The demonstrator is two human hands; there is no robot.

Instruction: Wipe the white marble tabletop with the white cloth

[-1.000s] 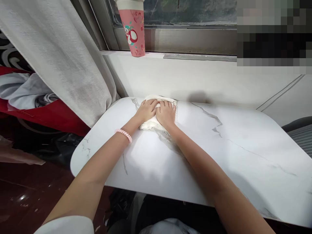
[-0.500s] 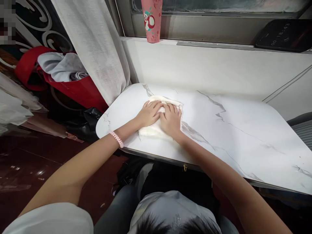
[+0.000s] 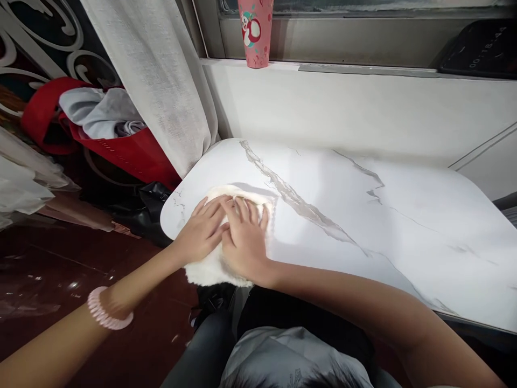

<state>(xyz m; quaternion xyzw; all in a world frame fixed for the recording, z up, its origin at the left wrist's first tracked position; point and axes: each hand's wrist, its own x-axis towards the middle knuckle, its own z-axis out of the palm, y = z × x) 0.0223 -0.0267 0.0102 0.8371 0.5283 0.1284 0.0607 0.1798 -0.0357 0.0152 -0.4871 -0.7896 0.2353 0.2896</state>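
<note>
A cream, fluffy cloth [image 3: 208, 272] lies on the white marble-patterned table [image 3: 323, 183], near its left end. Its lower edge hangs over the table's front edge. My left hand [image 3: 202, 229] rests flat on the cloth, fingers stretched out towards the back. Beside it, my right hand [image 3: 244, 237] presses flat on the cloth too, with its fingers spread. The two hands touch or overlap at the thumbs. A pink coiled band [image 3: 107, 310] circles my left wrist.
On the window sill stand a pink patterned cup [image 3: 256, 35] and, to the right, a dark phone [image 3: 482, 51] showing a timer. Left of the table hang a white curtain [image 3: 161, 75] and a red bag [image 3: 125, 156] with grey cloth inside. My legs are under the table's front edge.
Both hands have slid the cloth towards me and to the left, from mid-depth of the table to its front edge. The fingers stay flat on it.
</note>
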